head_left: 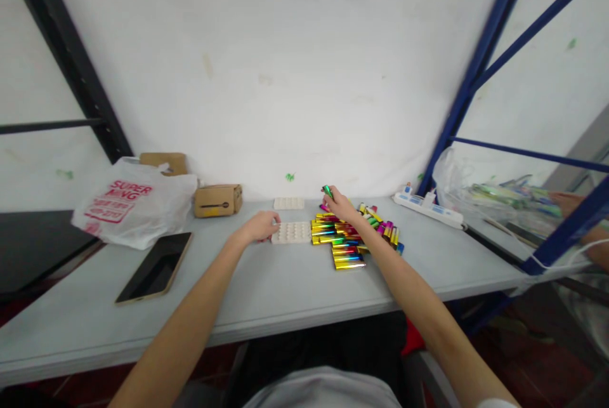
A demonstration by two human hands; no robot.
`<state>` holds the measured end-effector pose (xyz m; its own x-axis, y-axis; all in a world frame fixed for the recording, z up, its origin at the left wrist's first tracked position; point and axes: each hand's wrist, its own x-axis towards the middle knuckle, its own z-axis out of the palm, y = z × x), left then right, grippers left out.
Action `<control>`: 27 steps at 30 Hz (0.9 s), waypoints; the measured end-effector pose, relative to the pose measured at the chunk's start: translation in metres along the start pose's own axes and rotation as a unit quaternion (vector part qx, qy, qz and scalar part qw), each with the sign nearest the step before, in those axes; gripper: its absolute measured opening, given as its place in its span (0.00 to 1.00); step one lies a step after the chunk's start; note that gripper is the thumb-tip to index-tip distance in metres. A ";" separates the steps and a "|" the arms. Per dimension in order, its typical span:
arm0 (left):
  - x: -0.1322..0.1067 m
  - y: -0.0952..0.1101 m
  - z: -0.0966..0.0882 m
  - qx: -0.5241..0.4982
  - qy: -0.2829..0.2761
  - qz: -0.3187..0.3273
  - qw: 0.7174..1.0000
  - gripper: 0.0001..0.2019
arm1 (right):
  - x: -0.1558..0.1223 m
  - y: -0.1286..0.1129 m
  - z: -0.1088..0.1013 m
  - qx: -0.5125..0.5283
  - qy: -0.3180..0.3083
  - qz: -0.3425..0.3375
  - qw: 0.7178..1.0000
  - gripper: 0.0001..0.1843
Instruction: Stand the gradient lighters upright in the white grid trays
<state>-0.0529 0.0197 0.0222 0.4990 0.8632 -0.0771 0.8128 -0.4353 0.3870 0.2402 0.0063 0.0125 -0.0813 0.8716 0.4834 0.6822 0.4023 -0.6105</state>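
My right hand [339, 204] is raised over a pile of shiny metallic lighters [349, 256], closed around a green lighter [327, 191] whose dark top points up and to the left. The lighters in the pile are gold, red, green, blue and purple; many lie side by side, and my forearm covers part of them. My left hand [261, 226] grips the left end of a white tray [292, 232] with rows of small compartments, lying flat just left of the pile. Behind it, against the wall, lies a second white tray [288, 204].
To the left are a dark-screened tablet [156, 266], a white plastic bag [136, 202], and a cardboard box [217, 200], with another box [166, 162] behind the bag. A power strip [428, 210] lies at the back right. Beyond the blue frame [476, 87], a co-worker's arm [594, 240] shows.
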 end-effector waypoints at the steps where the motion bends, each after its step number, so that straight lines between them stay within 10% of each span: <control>1: 0.000 0.001 0.001 -0.003 -0.001 0.002 1.000 0.15 | -0.006 -0.006 0.002 0.011 0.002 -0.014 1.000 0.14; 10: -0.001 0.023 0.017 -0.052 0.013 0.031 0.998 0.14 | -0.028 -0.048 0.021 0.004 0.045 -0.044 0.998 0.23; 27: 0.002 0.031 0.029 0.002 0.108 0.123 0.987 0.17 | -0.029 -0.046 0.033 0.008 0.091 -0.005 0.996 0.22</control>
<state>-0.0177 0.0001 0.0075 0.6054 0.7659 0.2167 0.6767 -0.6386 0.3663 0.1876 -0.0282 0.0059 0.0462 0.8028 0.5944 0.6710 0.4159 -0.6138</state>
